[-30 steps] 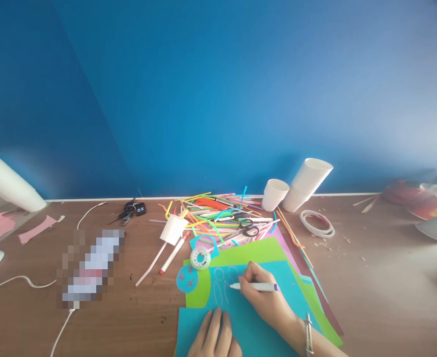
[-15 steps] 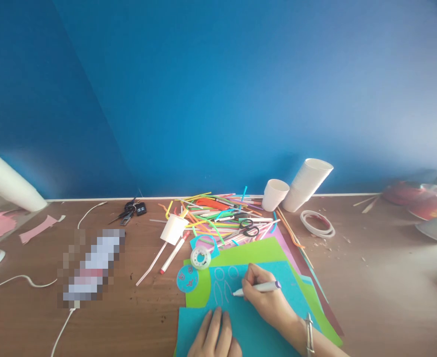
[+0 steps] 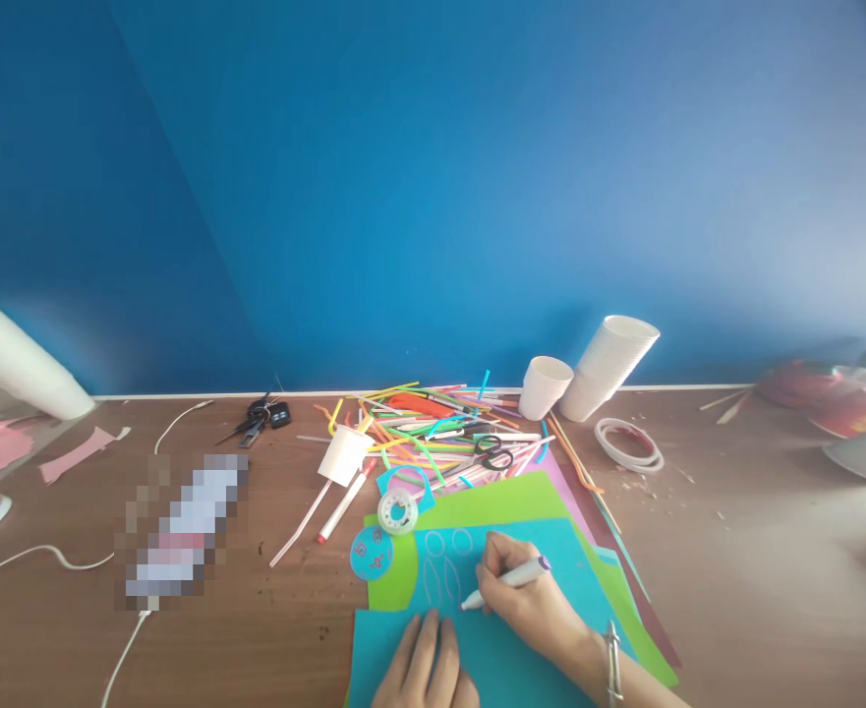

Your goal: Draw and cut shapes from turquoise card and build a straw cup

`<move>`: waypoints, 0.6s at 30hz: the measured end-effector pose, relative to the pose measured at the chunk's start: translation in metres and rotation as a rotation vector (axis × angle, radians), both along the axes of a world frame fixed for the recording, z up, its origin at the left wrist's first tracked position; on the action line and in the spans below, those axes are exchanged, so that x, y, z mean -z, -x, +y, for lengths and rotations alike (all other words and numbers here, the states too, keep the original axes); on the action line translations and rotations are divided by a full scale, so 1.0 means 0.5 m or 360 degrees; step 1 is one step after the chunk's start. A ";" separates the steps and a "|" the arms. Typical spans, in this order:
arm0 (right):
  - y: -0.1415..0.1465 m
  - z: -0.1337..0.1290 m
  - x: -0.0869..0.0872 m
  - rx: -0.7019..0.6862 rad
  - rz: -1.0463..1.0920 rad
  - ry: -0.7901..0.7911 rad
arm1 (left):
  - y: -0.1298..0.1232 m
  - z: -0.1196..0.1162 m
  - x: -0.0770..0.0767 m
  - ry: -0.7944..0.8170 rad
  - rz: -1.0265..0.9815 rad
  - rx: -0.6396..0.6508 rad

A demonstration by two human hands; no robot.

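In my right hand (image 3: 525, 595) is a white marker (image 3: 510, 582) with a purple end, its tip touching a blue sheet (image 3: 543, 639). Two small circles and long oval outlines are drawn in pale lines on that sheet. My left hand (image 3: 429, 669) lies flat on the sheet's lower left part, fingers apart, holding nothing. Under the blue sheet is a green sheet (image 3: 506, 500). Left of the drawing lies a blue paper disc (image 3: 372, 554) with red marks, beside a clear tape roll (image 3: 398, 512).
Behind the sheets lie a pile of coloured straws (image 3: 433, 423) and black-handled scissors (image 3: 492, 452). Paper cups (image 3: 609, 369) stand by the wall. A tape roll (image 3: 629, 445) lies right, keys (image 3: 259, 418) and a pixelated object (image 3: 186, 531) left, near a white cable.
My right hand has shifted slightly down and left, and the marker tip sits a little lower. The right oval's line is longer. My left hand has stayed in place.
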State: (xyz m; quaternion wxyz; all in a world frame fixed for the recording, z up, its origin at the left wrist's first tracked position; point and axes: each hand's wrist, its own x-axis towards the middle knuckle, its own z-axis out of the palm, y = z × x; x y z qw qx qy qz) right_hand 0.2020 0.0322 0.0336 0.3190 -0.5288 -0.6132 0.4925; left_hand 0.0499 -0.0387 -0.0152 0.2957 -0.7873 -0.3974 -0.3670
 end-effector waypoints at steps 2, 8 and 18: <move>-0.004 0.005 -0.002 -0.0001 0.0194 0.0059 | 0.006 0.002 -0.006 0.0048 -0.0054 0.0039; -0.029 0.033 -0.022 0.0254 0.0695 0.0217 | 0.060 0.039 -0.110 0.1083 -0.0354 0.0403; -0.022 0.062 -0.053 0.0261 0.0330 0.0097 | 0.027 0.041 -0.047 0.0474 -0.0195 0.0651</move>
